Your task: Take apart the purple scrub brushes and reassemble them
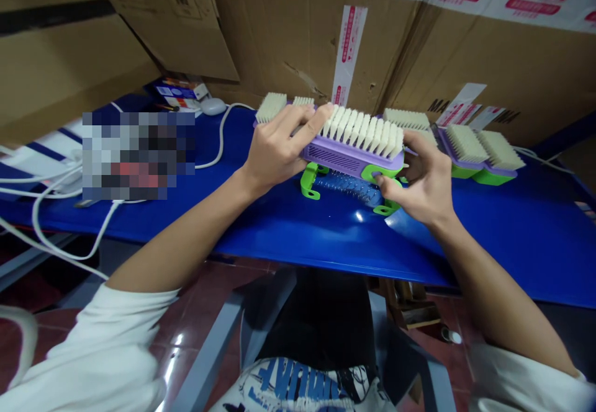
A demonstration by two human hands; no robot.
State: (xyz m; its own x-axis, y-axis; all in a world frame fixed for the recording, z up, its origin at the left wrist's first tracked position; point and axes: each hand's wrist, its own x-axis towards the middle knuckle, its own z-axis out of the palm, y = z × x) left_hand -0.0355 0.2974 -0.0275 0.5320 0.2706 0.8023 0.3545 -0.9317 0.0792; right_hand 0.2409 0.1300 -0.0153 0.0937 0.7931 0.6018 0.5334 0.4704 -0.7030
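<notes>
Above the blue table, both my hands hold a purple and green scrub brush (354,159) whose cream bristles point up. My left hand (282,142) is closed round its left end, fingertips at the bristles. At the other end, my right hand (421,179) grips with the thumb on the green end piece. Just below the brush is a see-through spiked part (347,185) between green brackets (310,183); whether it is joined to the brush I cannot tell. More such brushes (500,154) stand bristles up behind and to the right, and one (270,108) is partly hidden behind my left hand.
Large cardboard boxes (279,33) wall off the back of the blue table (288,232). White cables (44,213) and a blurred-out item (139,154) lie on the left, near a white computer mouse (212,107). Grey metal bars (209,350) stand below the table's front edge.
</notes>
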